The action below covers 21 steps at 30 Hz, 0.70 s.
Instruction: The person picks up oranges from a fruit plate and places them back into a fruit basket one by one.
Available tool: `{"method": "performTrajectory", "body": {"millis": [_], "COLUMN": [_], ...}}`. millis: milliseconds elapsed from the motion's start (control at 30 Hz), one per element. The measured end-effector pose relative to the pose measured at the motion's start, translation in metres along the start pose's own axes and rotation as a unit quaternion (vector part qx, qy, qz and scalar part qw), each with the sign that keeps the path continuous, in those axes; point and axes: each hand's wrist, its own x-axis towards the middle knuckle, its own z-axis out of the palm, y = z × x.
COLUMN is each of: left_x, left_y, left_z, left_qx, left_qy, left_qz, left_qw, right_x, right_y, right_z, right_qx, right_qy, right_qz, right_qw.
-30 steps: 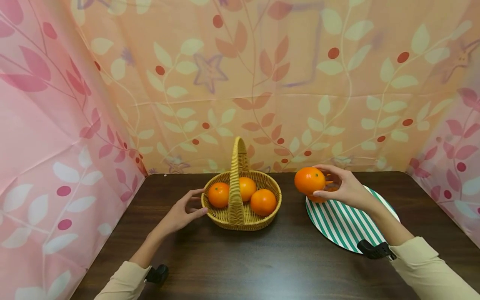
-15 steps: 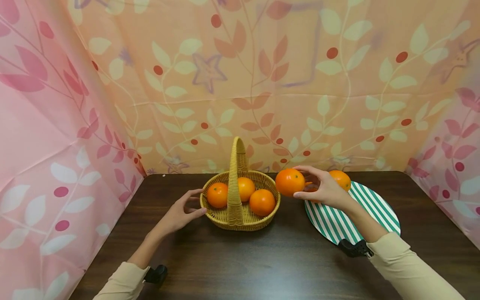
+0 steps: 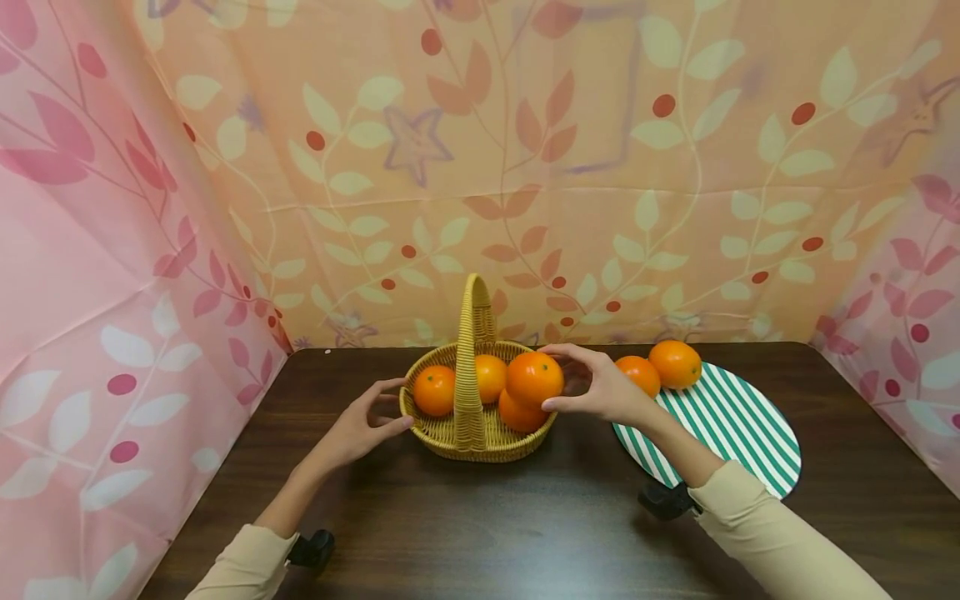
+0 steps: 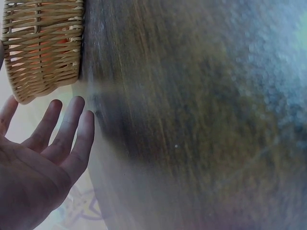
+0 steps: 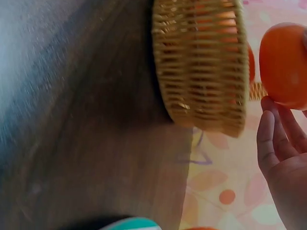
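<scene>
My right hand (image 3: 600,387) pinches an orange (image 3: 535,379) between thumb and fingers, over the right end of the yellow wicker basket (image 3: 480,450). In the right wrist view that held orange (image 5: 285,67) shows above the basket's rim. Inside the basket lie three more: an orange (image 3: 434,390) left of the handle, another orange (image 3: 491,377) behind it, and an orange (image 3: 521,414) partly hidden under the held one. At the basket's left rim my left hand (image 3: 367,423) has its fingers loosely spread; the left wrist view shows those fingers (image 4: 67,129) extended beside the wicker wall.
A round green-and-white striped placemat (image 3: 738,425) lies on the right of the dark wooden table (image 3: 480,525). Two oranges rest at its far left edge, one orange (image 3: 675,364) and a second orange (image 3: 639,375). The tall basket handle (image 3: 469,358) arches upward; patterned cloth (image 3: 480,167) hangs behind.
My right hand has carried the orange leftward from over the placemat to above the basket, uncovering two oranges on the placemat. The left hand has stayed at the basket's rim.
</scene>
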Motion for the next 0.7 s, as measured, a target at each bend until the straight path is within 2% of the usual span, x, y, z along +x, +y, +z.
{"method": "performTrajectory", "body": {"millis": [433,700], "left_x": [0.001,0.000], "left_y": [-0.001,-0.002], "left_z": [-0.001,-0.001], "left_qx": [0.013,0.011], "left_qy": [0.000,-0.003], "left_qz": [0.002,0.003], "left_qw": [0.9999,0.9999], "right_x": [0.001,-0.001], "right_y": [-0.001,-0.004], "right_z": [0.020,0.024], "right_qx": [-0.022,-0.034], "right_qy": [-0.016,-0.017], "right_qz": [-0.042,-0.037], "right_qw": [0.999,0.999]}}
